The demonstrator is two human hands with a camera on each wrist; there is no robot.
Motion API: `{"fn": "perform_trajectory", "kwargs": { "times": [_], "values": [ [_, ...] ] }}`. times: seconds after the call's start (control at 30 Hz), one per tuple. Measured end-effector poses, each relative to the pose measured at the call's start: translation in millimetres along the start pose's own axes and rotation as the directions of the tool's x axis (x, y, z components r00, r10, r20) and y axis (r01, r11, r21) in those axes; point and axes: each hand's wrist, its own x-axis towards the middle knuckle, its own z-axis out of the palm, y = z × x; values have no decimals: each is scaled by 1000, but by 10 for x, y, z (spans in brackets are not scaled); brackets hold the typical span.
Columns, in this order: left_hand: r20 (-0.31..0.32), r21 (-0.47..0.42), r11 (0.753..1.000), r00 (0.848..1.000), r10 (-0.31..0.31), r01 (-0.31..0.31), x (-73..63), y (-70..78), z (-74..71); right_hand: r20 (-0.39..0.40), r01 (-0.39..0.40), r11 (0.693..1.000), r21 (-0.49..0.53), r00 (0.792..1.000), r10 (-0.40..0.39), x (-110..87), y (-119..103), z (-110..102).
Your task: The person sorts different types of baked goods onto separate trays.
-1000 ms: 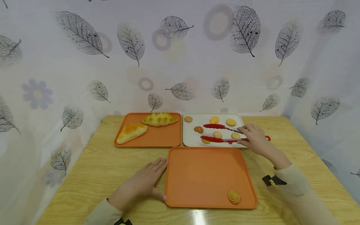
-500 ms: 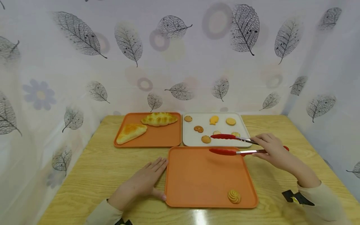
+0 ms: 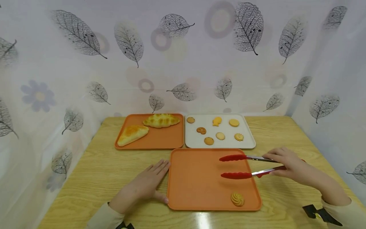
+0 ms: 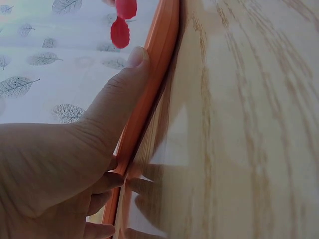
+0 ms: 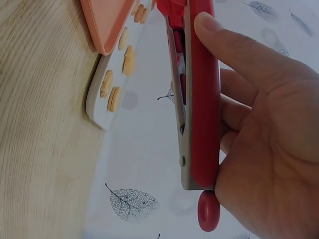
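Observation:
In the head view my right hand (image 3: 295, 168) holds red-tipped tongs (image 3: 236, 175) over the right part of the front orange tray (image 3: 197, 178). The two red tips are apart, with nothing between them. In the right wrist view my thumb lies on the red handle (image 5: 205, 109), and my other fingers are partly hidden behind it. A swirl cookie (image 3: 237, 199) lies near that tray's front right corner. My left hand (image 3: 141, 184) rests at the tray's left side, fingers extended; the left wrist view shows the thumb (image 4: 117, 94) against the rim.
Behind the front tray stands a white tray (image 3: 200, 123) with several cookies, one fish-shaped (image 3: 217, 121). Left of it, another orange tray (image 3: 168, 138) bears a triangular bread (image 3: 132, 135) and a braided loaf (image 3: 161, 121). A leaf-print curtain (image 3: 183, 63) hangs behind the wooden table (image 3: 114, 171).
My right hand has drawn the tongs from above the white tray toward me and to the right, over the front tray. The cookies have stayed put. My left hand has not moved.

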Motion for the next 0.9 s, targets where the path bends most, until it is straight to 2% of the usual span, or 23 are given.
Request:
{"fn": "perform_trajectory", "kwargs": {
  "times": [0.17, 0.4, 0.63, 0.73, 0.9],
  "values": [
    [7, -4, 1000, 1000, 1, -1, 8, 2, -10, 55, -15, 998, 64, 998, 11, -121, -7, -64],
    [8, -8, 1000, 1000, 7, -7, 19, 0, -10, 121, -35, 997, 74, 992, 26, -279, -29, -151],
    [6, -14, 1000, 1000, 12, -12, 25, 0, -22, 217, -81, 986, 146, 975, 48, -428, -69, -205],
    [7, -20, 1000, 1000, 7, -7, 19, 2, -32, 227, -86, 984, 154, 973, 49, -466, -79, -205],
    [9, -20, 1000, 1000, 6, -6, 12, 2, -37, 200, -57, 991, 121, 979, 32, -484, -110, -174]
  ]
}}
